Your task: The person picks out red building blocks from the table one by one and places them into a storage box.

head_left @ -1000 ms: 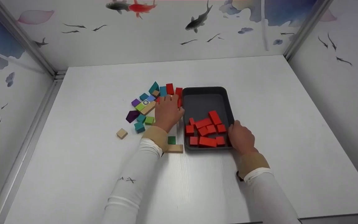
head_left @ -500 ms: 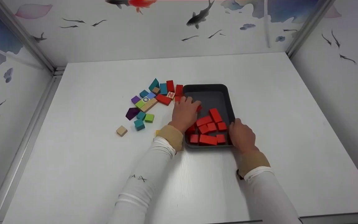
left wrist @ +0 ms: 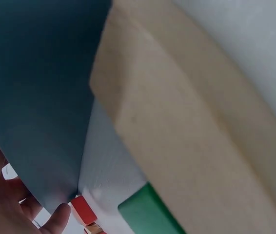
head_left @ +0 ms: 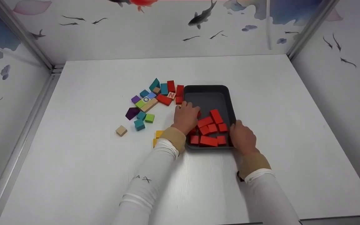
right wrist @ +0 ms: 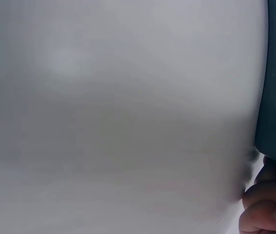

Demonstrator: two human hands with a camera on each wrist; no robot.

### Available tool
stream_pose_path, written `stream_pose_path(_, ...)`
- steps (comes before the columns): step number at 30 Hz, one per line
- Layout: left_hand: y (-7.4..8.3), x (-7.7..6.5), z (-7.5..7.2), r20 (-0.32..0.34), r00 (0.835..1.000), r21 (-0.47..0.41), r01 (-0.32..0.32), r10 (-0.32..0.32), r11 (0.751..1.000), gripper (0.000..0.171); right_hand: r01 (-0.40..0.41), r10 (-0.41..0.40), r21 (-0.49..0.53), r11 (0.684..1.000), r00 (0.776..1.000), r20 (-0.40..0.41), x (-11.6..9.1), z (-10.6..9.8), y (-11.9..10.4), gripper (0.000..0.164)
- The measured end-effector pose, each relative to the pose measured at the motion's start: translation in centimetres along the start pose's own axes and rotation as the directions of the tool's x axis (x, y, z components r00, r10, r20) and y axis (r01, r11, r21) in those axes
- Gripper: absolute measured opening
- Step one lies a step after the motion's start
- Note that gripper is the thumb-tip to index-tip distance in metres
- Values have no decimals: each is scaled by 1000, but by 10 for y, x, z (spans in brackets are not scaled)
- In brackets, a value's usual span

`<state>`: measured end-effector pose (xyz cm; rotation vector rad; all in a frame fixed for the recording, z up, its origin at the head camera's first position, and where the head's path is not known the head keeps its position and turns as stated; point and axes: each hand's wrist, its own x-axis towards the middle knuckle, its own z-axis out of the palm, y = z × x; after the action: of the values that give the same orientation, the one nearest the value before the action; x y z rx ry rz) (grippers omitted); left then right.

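Note:
My left hand (head_left: 185, 118) is over the left rim of the dark grey tray (head_left: 206, 88), fingers bent down, with a red block (head_left: 198, 113) at its thumb side inside the tray. Its fingertips are partly hidden. In the left wrist view, fingers (left wrist: 57, 219) hang over the top of the tray wall (left wrist: 40, 107). My right hand (head_left: 243, 137) grips the tray's right side near the front corner; in the right wrist view its curled fingers (right wrist: 267, 214) sit at the wall. Several red blocks (head_left: 209, 141) lie in the tray's front half.
Left of the tray lie mixed blocks: red (head_left: 164, 100), blue, teal (head_left: 139, 125), lime (head_left: 149, 118), a purple pentagon (head_left: 132, 113) and a natural wood cube (head_left: 121, 131). Yellow blocks (head_left: 159, 134) show beside my left wrist. A long wood block (left wrist: 177, 112) and green block (left wrist: 150, 212) sit beside the tray wall.
My left hand has moved right from the blocks beside the tray to its left rim, bringing a red block, then slightly lower. My right hand stays on the tray.

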<state>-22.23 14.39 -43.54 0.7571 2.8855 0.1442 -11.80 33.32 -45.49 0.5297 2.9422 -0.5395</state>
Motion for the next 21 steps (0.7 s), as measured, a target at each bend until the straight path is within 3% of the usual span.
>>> stream_pose_path(8, 0, 0, 1, 1, 1000, 0, 11, -11, 1000, 39, -4, 4, 4, 1000, 1000, 10, 1, -2, -2, 33)
stream_pose_path(16, -6, -2, -10, -132, 991, -82, 22, -33, 996, 52, -13, 13, 2, 1000, 1000, 28, 2, -3, -1, 36)
stream_pose_path(21, -10, -3, -14, -137, 989, -96, 51, -64, 994, 53, -13, 13, 7, 1000, 1000, 26, 2, -2, 0, 36)
